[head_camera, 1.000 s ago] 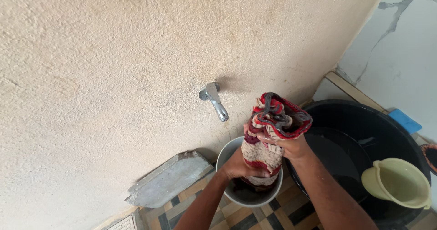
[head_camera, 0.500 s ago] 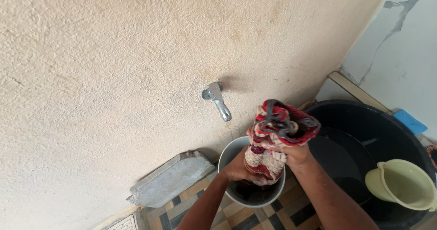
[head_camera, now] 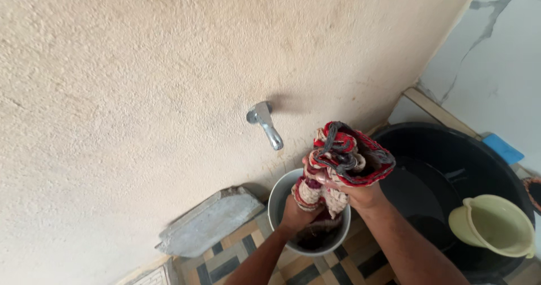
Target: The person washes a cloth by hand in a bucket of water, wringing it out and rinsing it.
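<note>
Both hands, the left hand lower and the right hand higher, with fingers clamped on the red-and-cream cloth, have twisted it tighter above the grey bucket since a second ago.

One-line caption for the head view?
Both hands, left hand and right hand, grip a red-and-cream cloth over a grey bucket below a wall tap.

**Colours and patterns noted**

Cloth, centre: red, cream and grey knit bands. Bucket beneath: grey. Tub, right: black. Jug, lower right: pale yellow-green. Wall: rough beige. Tap: silver. Floor tiles, bottom: tan, black and grey diamonds.
</note>
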